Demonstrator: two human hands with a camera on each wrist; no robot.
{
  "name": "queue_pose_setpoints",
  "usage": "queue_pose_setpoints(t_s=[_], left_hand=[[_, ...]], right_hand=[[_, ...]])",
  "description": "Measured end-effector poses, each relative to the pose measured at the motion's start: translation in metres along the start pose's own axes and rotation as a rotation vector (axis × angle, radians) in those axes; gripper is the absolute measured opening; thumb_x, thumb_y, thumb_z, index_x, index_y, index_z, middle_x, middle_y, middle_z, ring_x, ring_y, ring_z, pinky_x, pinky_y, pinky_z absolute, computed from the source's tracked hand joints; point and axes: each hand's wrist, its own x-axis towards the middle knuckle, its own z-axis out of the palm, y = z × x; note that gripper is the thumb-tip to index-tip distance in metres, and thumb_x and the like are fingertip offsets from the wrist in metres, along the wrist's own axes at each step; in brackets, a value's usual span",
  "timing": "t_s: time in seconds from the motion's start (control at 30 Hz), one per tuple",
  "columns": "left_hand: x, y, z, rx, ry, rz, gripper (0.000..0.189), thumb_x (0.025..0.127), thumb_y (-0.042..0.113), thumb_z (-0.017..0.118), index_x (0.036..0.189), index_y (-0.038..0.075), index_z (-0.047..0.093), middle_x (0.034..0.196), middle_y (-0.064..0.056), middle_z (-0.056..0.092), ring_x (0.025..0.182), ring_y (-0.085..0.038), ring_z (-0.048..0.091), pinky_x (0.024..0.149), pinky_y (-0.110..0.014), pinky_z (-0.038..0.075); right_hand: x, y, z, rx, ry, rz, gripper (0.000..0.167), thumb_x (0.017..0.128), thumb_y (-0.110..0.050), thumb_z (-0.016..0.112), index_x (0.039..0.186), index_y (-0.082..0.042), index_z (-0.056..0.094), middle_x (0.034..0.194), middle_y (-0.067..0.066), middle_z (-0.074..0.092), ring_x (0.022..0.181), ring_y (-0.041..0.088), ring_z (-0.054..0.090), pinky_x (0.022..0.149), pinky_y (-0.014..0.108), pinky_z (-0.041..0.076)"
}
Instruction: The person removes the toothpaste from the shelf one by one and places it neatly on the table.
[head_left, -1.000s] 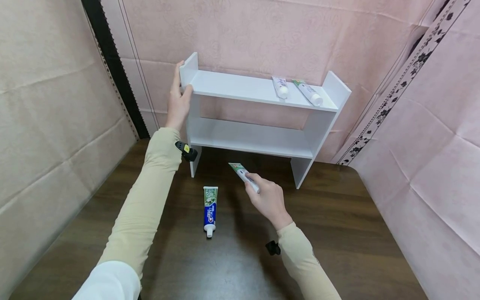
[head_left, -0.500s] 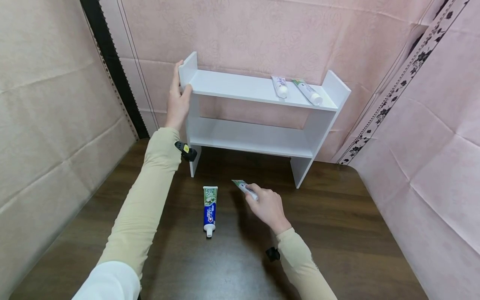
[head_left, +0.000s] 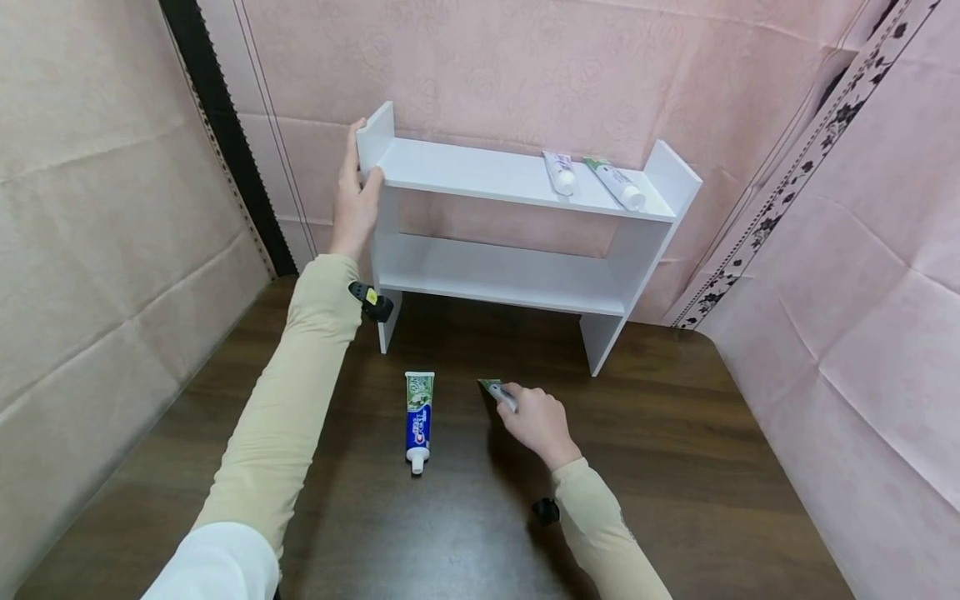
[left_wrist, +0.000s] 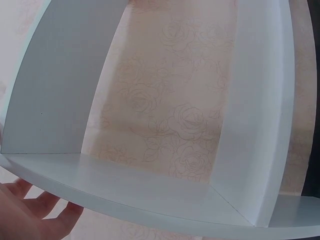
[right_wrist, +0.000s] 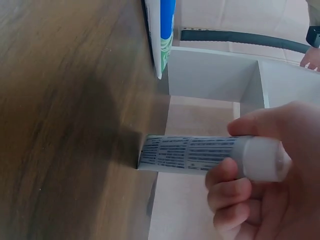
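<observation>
A white two-tier shelf [head_left: 502, 271] stands at the back of the table. My left hand [head_left: 356, 204] grips the upper part of its left side panel, with the thumb on the near side; in the left wrist view the fingers [left_wrist: 37, 205] lie along the panel's outside. My right hand [head_left: 537, 423] pinches a toothpaste tube [right_wrist: 187, 152] near its white cap. The tube's flat end points down at the tabletop; I cannot tell whether it touches. A blue and green toothpaste tube [head_left: 419, 421] lies to the left, cap toward me.
Two more toothpaste tubes, a white one [head_left: 560, 173] and a green-tipped one [head_left: 615, 185], lie on the shelf's top board toward the right. The dark wooden table [head_left: 675, 467] meets pink cloth walls [head_left: 525, 67] behind and at the sides.
My right hand has come down and toward me with its toothpaste tube, from before the shelf to close above the table. The left hand has stayed on the side panel.
</observation>
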Motion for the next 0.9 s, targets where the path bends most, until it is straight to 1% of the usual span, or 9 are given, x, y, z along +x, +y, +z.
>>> queue_pose_setpoints(t_s=[0.13,0.23,0.37,0.5,0.67,0.73,0.9], left_hand=[[0.006,-0.007,0.001,0.000,0.003,0.007,0.062,0.099,0.017,0.035,0.150,0.048,0.020,0.152,0.003,0.036,0.115,-0.013,0.041,0.088,-0.032,0.038],[0.008,-0.008,0.001,0.003,0.003,0.010,0.062,0.099,0.017,0.035,0.150,0.049,0.020,0.151,0.003,0.036,0.114,-0.013,0.041,0.087,-0.032,0.038],[0.006,-0.007,0.000,0.012,0.001,0.007,0.062,0.098,0.017,0.035,0.150,0.047,0.020,0.151,0.002,0.036,0.114,-0.013,0.041,0.087,-0.032,0.037],[0.000,0.000,0.000,0.015,0.000,0.005,0.062,0.098,0.015,0.035,0.152,0.043,0.021,0.150,0.000,0.037,0.113,-0.013,0.041,0.087,-0.031,0.037],[-0.008,0.011,-0.001,0.020,-0.007,0.000,0.062,0.098,0.014,0.034,0.152,0.041,0.021,0.151,0.000,0.037,0.114,-0.014,0.041,0.088,-0.031,0.036],[-0.010,0.013,-0.001,0.021,-0.010,-0.004,0.062,0.098,0.014,0.034,0.152,0.041,0.021,0.152,0.000,0.036,0.115,-0.014,0.041,0.089,-0.032,0.036],[-0.012,0.016,-0.002,0.010,-0.014,0.000,0.063,0.098,0.013,0.035,0.153,0.040,0.021,0.153,0.000,0.035,0.116,-0.013,0.041,0.091,-0.032,0.037]], right_hand=[[-0.001,-0.002,0.002,-0.013,-0.075,0.011,0.039,0.089,-0.021,0.057,0.125,-0.007,0.065,0.091,0.015,0.071,0.052,0.018,0.046,0.045,0.030,0.034],[-0.002,-0.004,0.005,-0.044,-0.168,0.023,0.043,0.090,-0.022,0.057,0.130,-0.008,0.062,0.098,0.017,0.071,0.056,0.019,0.048,0.048,0.031,0.035],[-0.004,-0.005,0.011,-0.092,-0.271,0.019,0.046,0.089,-0.024,0.060,0.132,-0.008,0.059,0.095,0.016,0.069,0.058,0.020,0.048,0.049,0.032,0.037],[-0.003,-0.006,0.013,-0.133,-0.299,-0.013,0.046,0.087,-0.025,0.064,0.129,-0.006,0.060,0.088,0.014,0.068,0.060,0.020,0.050,0.050,0.034,0.040],[-0.001,-0.008,0.015,-0.175,-0.326,-0.030,0.048,0.088,-0.027,0.065,0.129,-0.004,0.059,0.093,0.015,0.069,0.064,0.020,0.052,0.054,0.036,0.043],[-0.001,-0.008,0.016,-0.188,-0.334,-0.034,0.047,0.088,-0.028,0.065,0.128,-0.003,0.060,0.093,0.014,0.069,0.064,0.020,0.052,0.054,0.036,0.043],[-0.003,-0.009,0.018,-0.202,-0.360,-0.042,0.052,0.088,-0.028,0.065,0.132,-0.001,0.057,0.091,0.014,0.069,0.063,0.019,0.052,0.055,0.035,0.043]])
